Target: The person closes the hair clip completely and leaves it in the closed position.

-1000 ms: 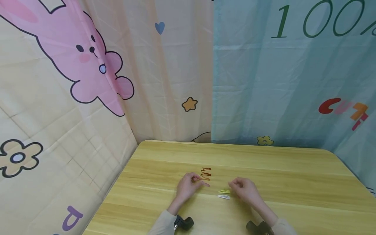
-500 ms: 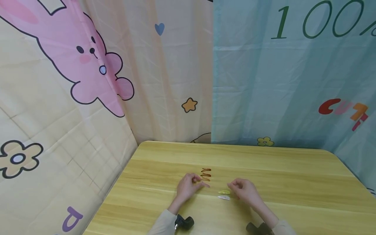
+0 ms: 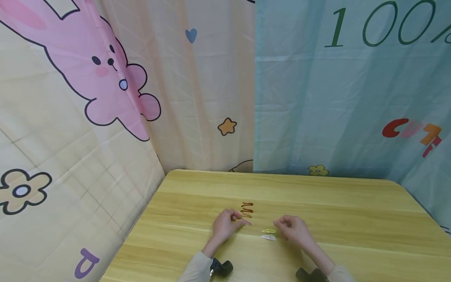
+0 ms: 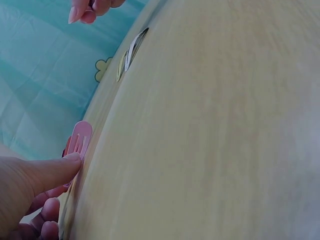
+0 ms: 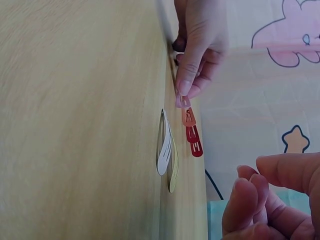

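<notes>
"Pink, slotted hair clip with a rounded end (image 4: 84,130): where is it now?"

"Pinched between the thumb and fingers of the left hand (image 3: 224,226), its rounded end sticking out past the thumb tip. I can't tell whether it rests on the pale wooden table (image 3: 338,203)."

"How far along is the row?"

"Nearly 4 long, I'd judge. Just beyond the left fingertips lie 3 more slotted clips: an orange clip (image 5: 188,120) closest, then a nearer red clip (image 5: 190,137), then a farther red clip (image 5: 197,152). Those look placed; the pink clip isn't released, so I'd call its turn unfinished."

"And what's left?"

"Probably 2: a slim yellow teardrop clip (image 3: 269,231) near the right fingertips, and a white teardrop clip (image 3: 268,237) just beside it. Both lie apart from the row, untouched by any finger."

"What about the right hand (image 3: 295,228)?"

"Fingers loosely curled toward the thumb, nothing visible between them. Whether the tips touch, I can't tell."
</notes>
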The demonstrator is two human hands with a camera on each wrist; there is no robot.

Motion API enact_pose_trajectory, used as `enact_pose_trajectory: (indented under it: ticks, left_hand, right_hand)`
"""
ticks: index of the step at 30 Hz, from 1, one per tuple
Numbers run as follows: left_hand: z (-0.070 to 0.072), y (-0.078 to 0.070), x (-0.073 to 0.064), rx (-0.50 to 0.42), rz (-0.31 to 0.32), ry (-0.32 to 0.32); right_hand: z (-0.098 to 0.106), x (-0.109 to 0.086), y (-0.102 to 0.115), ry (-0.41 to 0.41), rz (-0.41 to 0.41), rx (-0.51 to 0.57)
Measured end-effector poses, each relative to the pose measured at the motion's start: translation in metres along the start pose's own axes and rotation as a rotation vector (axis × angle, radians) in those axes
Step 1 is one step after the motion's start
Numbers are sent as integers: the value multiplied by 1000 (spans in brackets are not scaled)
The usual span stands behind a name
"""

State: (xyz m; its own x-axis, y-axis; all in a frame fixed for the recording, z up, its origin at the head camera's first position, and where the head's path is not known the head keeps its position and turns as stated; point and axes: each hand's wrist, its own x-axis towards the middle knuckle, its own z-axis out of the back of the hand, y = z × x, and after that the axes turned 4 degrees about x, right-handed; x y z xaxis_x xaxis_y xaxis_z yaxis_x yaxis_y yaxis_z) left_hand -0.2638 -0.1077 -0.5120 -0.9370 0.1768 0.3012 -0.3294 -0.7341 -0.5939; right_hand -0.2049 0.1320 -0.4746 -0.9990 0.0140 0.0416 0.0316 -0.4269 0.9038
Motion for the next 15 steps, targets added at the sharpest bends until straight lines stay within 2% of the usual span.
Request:
enact_pose_trajectory:
  ticks: [15]
  left_hand:
    - [0,-2,-1,21,-15,-4]
  right_hand:
    - [0,0,-3,6,-3,-3]
